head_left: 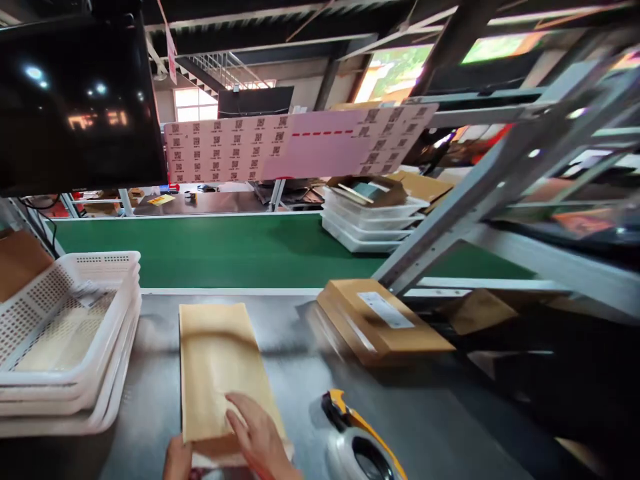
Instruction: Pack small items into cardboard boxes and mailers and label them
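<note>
A tan paper mailer envelope (220, 373) lies lengthwise on the grey metal table in front of me. My left hand (177, 459) grips its near left corner; most of that hand is below the picture's edge. Over the near right part of the envelope is my right hand (263, 437), with fingers stretched out and apart on the paper. Something whitish shows at the envelope's near end, partly hidden by the hands. To the right of my right hand lies a yellow and black tape dispenser (363, 433) with a roll of tape.
Stacked white plastic baskets (107, 373) stand at the left, the top one holding a small clear packet. Cardboard boxes (385, 320) sit at the right. Beyond the table runs a green conveyor belt (225, 250) carrying stacked white trays (370, 227). A monitor (80, 107) and a code-covered board (320, 143) hang above.
</note>
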{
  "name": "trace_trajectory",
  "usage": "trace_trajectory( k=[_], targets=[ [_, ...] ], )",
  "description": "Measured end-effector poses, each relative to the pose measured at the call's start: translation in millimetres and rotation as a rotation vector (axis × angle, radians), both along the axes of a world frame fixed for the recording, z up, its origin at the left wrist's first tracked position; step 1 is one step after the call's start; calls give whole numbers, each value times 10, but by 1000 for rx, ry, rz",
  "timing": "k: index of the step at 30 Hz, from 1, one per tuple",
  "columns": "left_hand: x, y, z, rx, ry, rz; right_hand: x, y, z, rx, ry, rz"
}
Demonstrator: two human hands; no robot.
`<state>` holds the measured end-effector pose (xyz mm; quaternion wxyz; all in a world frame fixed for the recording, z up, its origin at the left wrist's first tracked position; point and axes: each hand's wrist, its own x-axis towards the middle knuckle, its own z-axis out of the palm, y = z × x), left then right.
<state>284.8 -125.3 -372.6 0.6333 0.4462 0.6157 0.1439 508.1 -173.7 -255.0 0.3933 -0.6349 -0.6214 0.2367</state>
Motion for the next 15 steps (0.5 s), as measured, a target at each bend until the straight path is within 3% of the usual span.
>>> trace_trajectory(
  k=[2,4,7,9,12,15],
  targets=[
    [-62,-12,26,-1,-14,57,-135,323,-57,74,-185,98],
    [-191,-20,108,5,-44,61,-255,485,-263,41,-312,254],
    [-428,-61,297,-39,-170,71,-386,424,-667,-39,-374,423],
    [-557,-113,404,-66,-294,105,-468,287,-851,-47,-361,438],
    [-696,-199,463,-89,-408,173,-646,120,-915,-36,-289,486],
    [-803,-281,462,-126,-459,203,-901,95,-835,-33,-227,564]
  ],
)
